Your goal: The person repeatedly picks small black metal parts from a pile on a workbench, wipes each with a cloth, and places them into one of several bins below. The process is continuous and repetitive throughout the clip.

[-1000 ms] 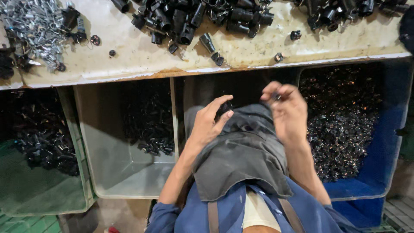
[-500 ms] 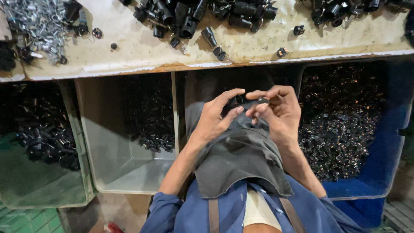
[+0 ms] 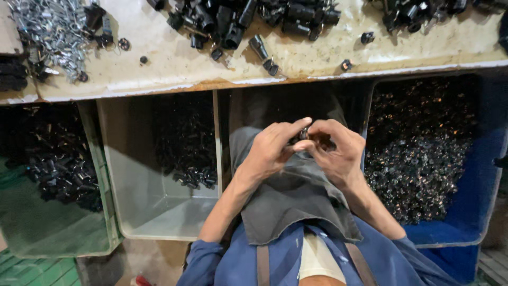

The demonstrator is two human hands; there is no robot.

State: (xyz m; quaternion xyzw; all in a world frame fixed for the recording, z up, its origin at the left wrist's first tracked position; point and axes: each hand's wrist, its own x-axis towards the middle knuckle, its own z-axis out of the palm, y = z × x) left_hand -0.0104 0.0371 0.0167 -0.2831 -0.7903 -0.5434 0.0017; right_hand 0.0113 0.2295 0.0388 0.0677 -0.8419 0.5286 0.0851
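A worn workbench point(image 3: 317, 58) is running across the top of the view, littered with black tubes point(image 3: 248, 18) and a heap of silver clips point(image 3: 47, 29) out at ten o'clock. Below its edge, bins are sitting side by side: a green bin point(image 3: 53, 233) at nine o'clock, a grey bin point(image 3: 153, 212) next to it, a blue bin point(image 3: 465, 212) at three o'clock brimming with dark little pieces. Dead centre, over a grey cloth point(image 3: 296, 196) draped on the lap, both hands are meeting. The left hand point(image 3: 267, 153) is coming in from seven o'clock, thumb and forefinger pinched together on a small metal part point(image 3: 304, 133). The right hand point(image 3: 338, 153) is curling in from four o'clock, fingers closed around the same part from the other side. The part is sitting right between the fingertips, touching both hands; its long axis is too hidden to call. Neither hand is nearer
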